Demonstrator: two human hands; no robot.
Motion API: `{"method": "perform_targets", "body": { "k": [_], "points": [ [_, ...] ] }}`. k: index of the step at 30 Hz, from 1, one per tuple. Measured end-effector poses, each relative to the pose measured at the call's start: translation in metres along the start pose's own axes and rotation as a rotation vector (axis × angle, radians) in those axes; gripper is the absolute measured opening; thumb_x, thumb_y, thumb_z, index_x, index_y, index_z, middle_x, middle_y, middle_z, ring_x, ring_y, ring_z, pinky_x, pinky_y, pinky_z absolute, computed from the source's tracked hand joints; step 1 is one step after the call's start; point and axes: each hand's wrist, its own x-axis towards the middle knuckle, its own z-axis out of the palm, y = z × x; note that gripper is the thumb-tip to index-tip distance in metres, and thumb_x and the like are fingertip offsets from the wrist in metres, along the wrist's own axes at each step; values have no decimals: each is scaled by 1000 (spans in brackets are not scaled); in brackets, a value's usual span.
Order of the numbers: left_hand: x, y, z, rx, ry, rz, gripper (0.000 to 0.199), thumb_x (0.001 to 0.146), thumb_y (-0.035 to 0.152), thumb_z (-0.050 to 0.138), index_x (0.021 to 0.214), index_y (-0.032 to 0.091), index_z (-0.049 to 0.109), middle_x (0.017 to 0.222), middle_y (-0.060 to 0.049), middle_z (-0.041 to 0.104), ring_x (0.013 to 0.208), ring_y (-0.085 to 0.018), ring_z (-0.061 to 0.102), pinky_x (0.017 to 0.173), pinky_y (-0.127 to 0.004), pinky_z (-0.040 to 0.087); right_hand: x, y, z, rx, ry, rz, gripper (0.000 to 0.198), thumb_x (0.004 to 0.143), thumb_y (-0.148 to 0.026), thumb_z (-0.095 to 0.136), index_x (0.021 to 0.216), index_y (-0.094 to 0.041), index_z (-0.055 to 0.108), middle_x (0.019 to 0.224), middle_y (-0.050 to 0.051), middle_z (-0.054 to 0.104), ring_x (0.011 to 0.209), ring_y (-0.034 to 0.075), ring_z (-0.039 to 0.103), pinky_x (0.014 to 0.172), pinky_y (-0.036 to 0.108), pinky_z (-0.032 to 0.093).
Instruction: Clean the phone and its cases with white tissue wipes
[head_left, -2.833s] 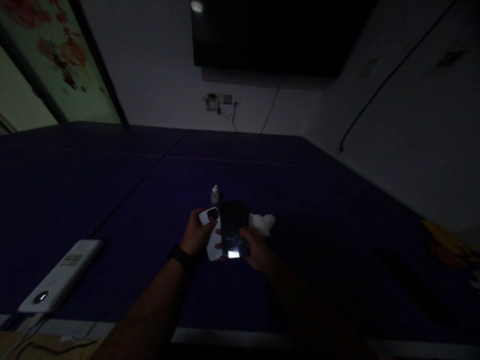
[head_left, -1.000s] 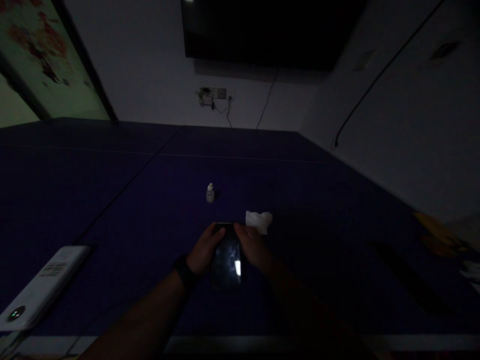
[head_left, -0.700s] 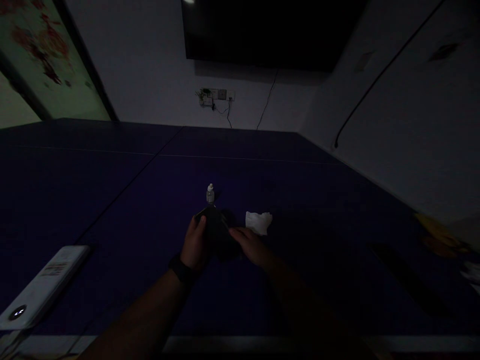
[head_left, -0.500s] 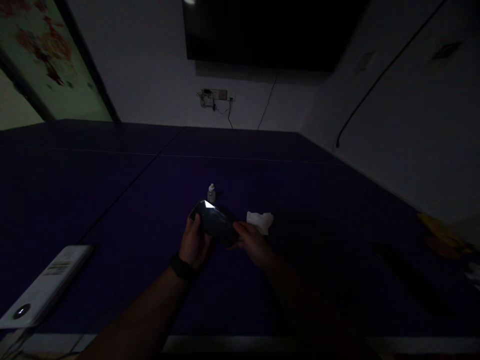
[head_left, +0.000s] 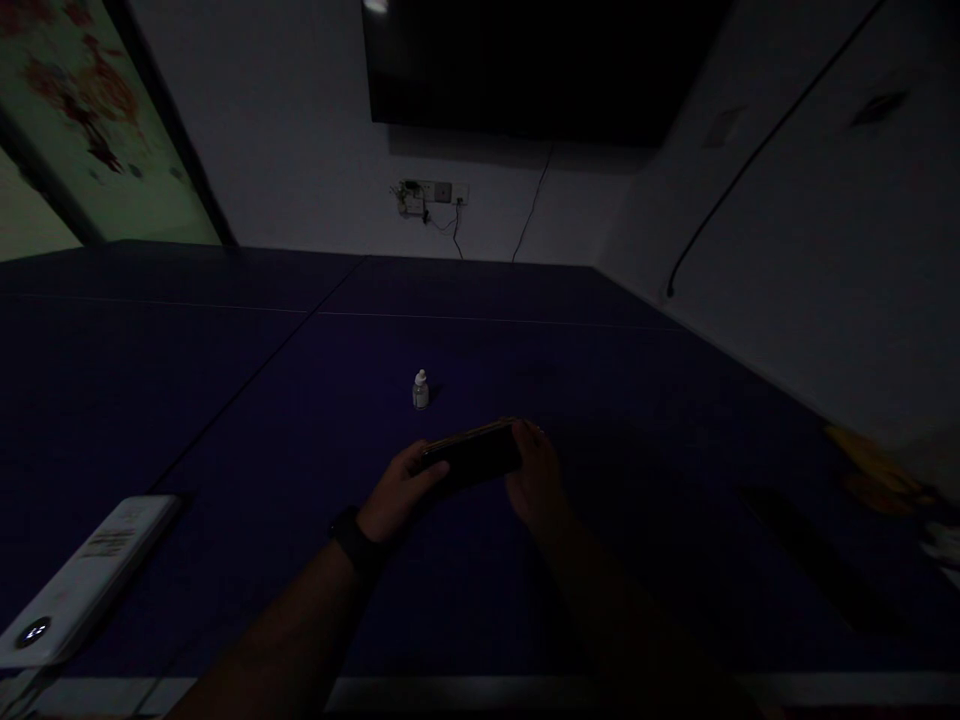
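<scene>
Both of my hands hold a dark smartphone [head_left: 480, 460] above the table, tilted so that its screen looks black. My left hand [head_left: 397, 495], with a black watch on the wrist, is closed on its left end with the thumb across the face. The right end is gripped by my right hand [head_left: 538, 482]. Just beyond the phone stands a small clear dropper bottle [head_left: 421, 393] with a white cap. The white tissue is out of sight, perhaps behind the phone and my right hand.
On the blue table [head_left: 315, 400], a white power bank [head_left: 86, 575] with a lit display and cables lies at left. A dark flat object [head_left: 810, 555] and a yellow item [head_left: 874, 465] are at right. Wall sockets [head_left: 431, 195] sit below a large screen [head_left: 517, 70].
The phone has moved slightly right and tipped, so its glossy reflection has gone. My right hand has shifted right and up its end. The white tissue is no longer visible.
</scene>
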Motion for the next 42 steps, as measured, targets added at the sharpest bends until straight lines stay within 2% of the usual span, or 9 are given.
{"method": "perform_targets", "body": {
  "k": [4,7,10,14,19,30,36,39,42],
  "points": [
    [-7,15,-4,240,-34,124,35,78,50,82,91,19,72,84,-3,72,77,-17,65,70,-27,50,-8,1,11,45,-8,-78,41,75,-60,80,93,-24,73,91,4,73,88,23,67,81,36,54],
    [-13,32,-10,400,-33,237,36,80,46,81,103,19,75,102,-7,77,94,-22,72,84,-31,54,-16,3,18,24,-49,-129,37,77,-58,80,92,-25,75,89,3,74,86,21,68,80,35,55],
    [-17,43,-15,595,-150,291,49,79,46,82,122,24,73,118,-7,78,107,-25,73,94,-37,56,-25,3,21,-43,-113,-187,32,77,-54,83,91,-25,77,88,2,76,85,20,69,80,33,55],
    [-17,45,-19,880,-211,425,36,88,50,73,117,28,76,110,-3,80,97,-22,76,91,-35,58,-35,-3,23,-128,-216,-259,37,82,-59,79,101,-27,78,97,3,79,92,22,72,85,35,57],
    [-14,43,-25,945,-233,549,37,92,53,67,116,26,75,104,-3,81,89,-19,77,85,-31,60,-38,-9,23,-205,-304,-316,46,93,-65,64,116,-28,76,111,6,79,104,24,73,95,39,56],
    [-11,39,-31,1017,-244,696,35,95,48,65,120,25,73,107,-4,81,92,-18,77,85,-29,60,-39,-7,21,-327,-315,-474,39,97,-60,62,114,-29,77,100,6,76,90,22,68,82,36,53],
    [-10,46,-34,1101,-251,949,29,96,41,66,118,23,71,101,-4,80,89,-16,75,79,-28,56,-41,-14,18,-344,-419,-531,37,95,-58,66,121,-33,75,99,5,75,90,20,65,80,34,53],
    [-10,49,-34,1137,-241,1047,25,97,39,64,114,21,70,100,-5,79,90,-17,74,82,-31,54,-39,-18,16,-335,-481,-524,44,94,-59,65,131,-35,69,115,6,75,104,22,67,91,38,55],
    [-10,50,-34,1165,-248,1049,24,97,36,65,115,21,68,101,-4,79,90,-17,73,81,-31,52,-35,-21,15,-314,-571,-500,48,96,-58,62,140,-38,62,132,6,71,119,23,66,103,42,54]
  ]
}}
